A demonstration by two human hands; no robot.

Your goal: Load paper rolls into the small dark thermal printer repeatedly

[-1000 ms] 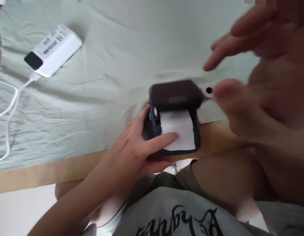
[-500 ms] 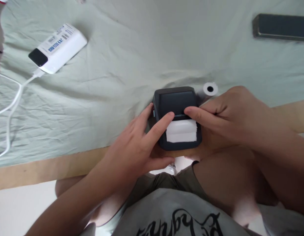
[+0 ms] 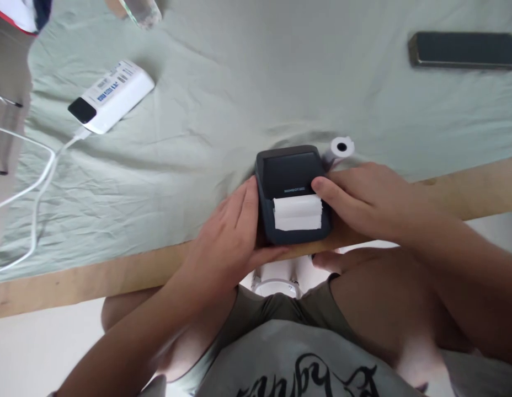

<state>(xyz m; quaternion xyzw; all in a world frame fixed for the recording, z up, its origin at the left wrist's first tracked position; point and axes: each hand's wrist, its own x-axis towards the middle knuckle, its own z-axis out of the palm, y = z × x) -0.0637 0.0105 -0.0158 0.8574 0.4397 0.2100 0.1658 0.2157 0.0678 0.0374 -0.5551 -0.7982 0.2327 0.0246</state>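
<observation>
A small dark label printer [image 3: 289,175] sits at the near edge of the table, lid closed, with a strip of white paper [image 3: 298,213] sticking out of its front slot. My left hand [image 3: 229,234] wraps around its left side, thumb under the front edge. My right hand [image 3: 363,199] grips its right side, fingertip resting on the lid next to the paper. A small white paper roll [image 3: 341,147] with a dark core lies just behind the printer's right corner.
A pale green cloth [image 3: 206,110] covers the wooden table [image 3: 115,273]. A white power bank [image 3: 112,97] with a white cable [image 3: 36,182] lies far left. A dark phone [image 3: 463,49] lies far right. A clear container [image 3: 142,11] stands at the top edge.
The printer lid was open a second ago with my right hand lifted away; the lid is now closed on the paper. My left fingers slid from the lid to its side.
</observation>
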